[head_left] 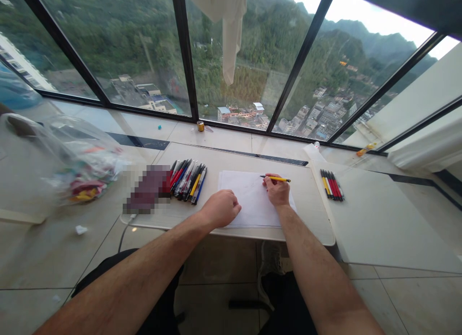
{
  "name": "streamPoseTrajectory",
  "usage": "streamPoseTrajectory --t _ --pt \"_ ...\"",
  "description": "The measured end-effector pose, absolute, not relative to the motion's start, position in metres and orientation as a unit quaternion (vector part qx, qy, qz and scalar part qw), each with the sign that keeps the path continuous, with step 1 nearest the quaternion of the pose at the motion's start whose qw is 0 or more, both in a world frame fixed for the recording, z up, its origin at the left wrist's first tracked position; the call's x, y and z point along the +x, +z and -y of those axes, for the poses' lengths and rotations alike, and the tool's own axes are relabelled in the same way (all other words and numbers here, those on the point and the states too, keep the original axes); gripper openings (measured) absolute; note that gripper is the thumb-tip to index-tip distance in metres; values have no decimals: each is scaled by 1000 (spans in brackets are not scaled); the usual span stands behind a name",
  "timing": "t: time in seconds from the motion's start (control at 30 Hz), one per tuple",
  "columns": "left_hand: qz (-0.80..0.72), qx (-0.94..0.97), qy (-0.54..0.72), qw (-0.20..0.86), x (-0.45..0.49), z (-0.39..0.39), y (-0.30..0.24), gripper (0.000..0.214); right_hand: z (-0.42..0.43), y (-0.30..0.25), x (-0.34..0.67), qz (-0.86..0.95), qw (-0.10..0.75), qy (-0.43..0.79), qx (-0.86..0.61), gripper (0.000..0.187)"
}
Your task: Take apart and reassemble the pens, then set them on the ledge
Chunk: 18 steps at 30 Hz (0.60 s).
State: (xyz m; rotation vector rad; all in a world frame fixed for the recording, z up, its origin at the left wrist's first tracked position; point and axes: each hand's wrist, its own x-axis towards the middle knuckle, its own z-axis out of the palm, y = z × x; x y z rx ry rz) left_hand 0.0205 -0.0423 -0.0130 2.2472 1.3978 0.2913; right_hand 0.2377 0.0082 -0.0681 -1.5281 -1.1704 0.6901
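My right hand grips a yellow pen with black ends, held almost level above the white paper. On the lower left part of that paper rests my left hand, its fingers curled in and nothing seen in them. The sheets lie on a low, light-coloured table. To the left of the paper is a row of many pens in black, red, blue, yellow and clear. A smaller group of pens, yellow, red and black, lies on a pale surface at the right.
A blurred-out dark red object sits at the table's left end, with a cable running down from it. Plastic bags stand further left. A gold can is by the tall windows. My shoe shows under the table.
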Motion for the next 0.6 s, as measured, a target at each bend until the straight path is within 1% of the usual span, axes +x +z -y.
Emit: streamPoseTrajectory --t 0.6 --pt "-509 819 113 240 20 43 -14 28 -10 -69 238 483 512 276 -654 32"
